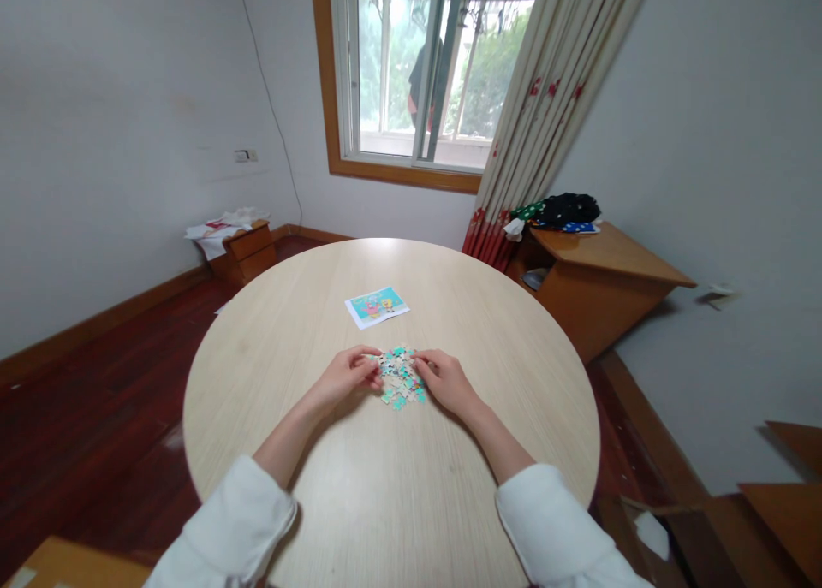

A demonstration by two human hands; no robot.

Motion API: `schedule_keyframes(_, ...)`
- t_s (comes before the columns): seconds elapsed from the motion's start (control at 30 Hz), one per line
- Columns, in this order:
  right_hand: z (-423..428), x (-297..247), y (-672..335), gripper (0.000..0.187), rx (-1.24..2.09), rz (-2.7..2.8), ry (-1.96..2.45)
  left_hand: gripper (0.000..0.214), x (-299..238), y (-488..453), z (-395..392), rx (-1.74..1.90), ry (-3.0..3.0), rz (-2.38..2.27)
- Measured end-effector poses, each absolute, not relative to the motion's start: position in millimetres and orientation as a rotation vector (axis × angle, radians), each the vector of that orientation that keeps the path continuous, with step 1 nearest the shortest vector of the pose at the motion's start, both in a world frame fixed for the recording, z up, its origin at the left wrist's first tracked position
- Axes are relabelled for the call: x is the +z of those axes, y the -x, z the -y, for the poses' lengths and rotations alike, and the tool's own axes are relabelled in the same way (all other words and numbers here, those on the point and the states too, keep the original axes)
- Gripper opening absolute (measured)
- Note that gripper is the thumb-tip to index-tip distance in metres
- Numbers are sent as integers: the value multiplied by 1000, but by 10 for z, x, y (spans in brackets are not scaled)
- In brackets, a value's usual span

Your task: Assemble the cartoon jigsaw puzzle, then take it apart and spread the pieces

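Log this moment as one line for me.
left hand: puzzle pieces, left edge; right hand: right edge; picture sheet: beyond, on table

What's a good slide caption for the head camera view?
Left hand and right hand flank puzzle pieces on a table, a picture lying beyond.

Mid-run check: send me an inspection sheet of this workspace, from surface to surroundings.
Surface: round table, pale wood-grain top.
Work items: heap of puzzle pieces, loosely piled; printed picture lying flat beyond it.
Clutter: cloths on the right-hand cabinet, off the table.
Hands: left hand and right hand at opposite sides of the heap; grip on any piece unclear.
Cables: one thin cable down the wall.
Surroundings: window ahead, curtain beside it.
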State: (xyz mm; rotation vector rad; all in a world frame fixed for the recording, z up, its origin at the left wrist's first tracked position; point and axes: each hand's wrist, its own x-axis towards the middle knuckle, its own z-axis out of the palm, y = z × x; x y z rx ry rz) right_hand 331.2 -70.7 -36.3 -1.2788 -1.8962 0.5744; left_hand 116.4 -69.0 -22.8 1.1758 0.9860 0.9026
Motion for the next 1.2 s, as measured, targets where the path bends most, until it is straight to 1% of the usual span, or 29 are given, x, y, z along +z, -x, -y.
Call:
schedule_keyframes(0.07,704,-335,-3364,25,526,1907,1283,31,-227,-1127,652,1011,-1307,-1111)
schedule_keyframes(0.1,705,-323,-3393,30,506,1938,1286,29,-236,-1099,630,1056,-1388,-1192)
schedule_keyframes(0.13,709,-314,-3420,41,494,1982,1293,28,-249,-1070,610,1092,-1474,-1268)
schedule_keyframes(0.2,722,-314,-3461,78,508,2089,1329,30,-284,-1017,583,1106,-1657,-1367)
schedule_keyframes(0.23,729,-324,-3470,94,532,2143,1355,35,-302,-999,579,1077,-1749,-1397)
schedule_keyframes(0.27,737,-338,-3471,105,558,2190,1381,42,-318,-986,582,1024,-1838,-1425)
schedule_keyframes(0.3,743,-354,-3464,112,578,2230,1403,49,-331,-981,590,954,-1916,-1457)
schedule_keyframes(0.33,747,-371,-3452,114,589,2260,1415,53,-341,-982,602,871,-1981,-1492)
schedule_keyframes(0.4,752,-398,-3415,109,579,2285,1414,49,-357,-999,623,726,-2066,-1561)
schedule_keyframes(0.47,752,-413,-3373,98,545,2279,1396,38,-376,-1025,630,670,-2098,-1594)
schedule_keyframes(0.63,732,-433,-3277,67,457,2222,1368,21,-466,-1090,584,725,-2120,-1544)
schedule_keyframes(0.73,706,-457,-3229,54,418,2183,1320,16,-528,-1121,555,797,-2125,-1504)
schedule_keyframes(1.03,634,-551,-3220,31,433,2074,1199,12,-523,-1166,582,894,-2088,-1419)
schedule_keyframes(1.2,621,-575,-3261,28,480,1970,1207,13,-469,-1166,604,908,-2044,-1447)
